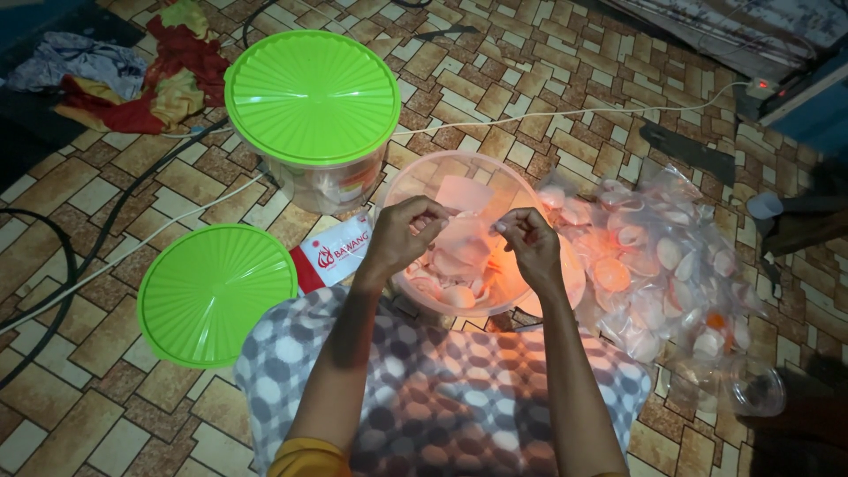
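Centrally in the frame, the left hand and right hand pinch a small clear plastic packet between closed fingertips above a pink bowl of pale crackers. Right of it lies a heap of filled packets; green-lidded containers sit upper left.

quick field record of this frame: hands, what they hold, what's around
left hand: fingers pinched on a small clear plastic bag, over the bowl
right hand: fingers pinched at the same bag's edge
bowl: round translucent plastic container holding pale pink crackers
right side: heap of clear filled packets
left side: lidded tub with green ribbed lid; loose green lid on tiled floor
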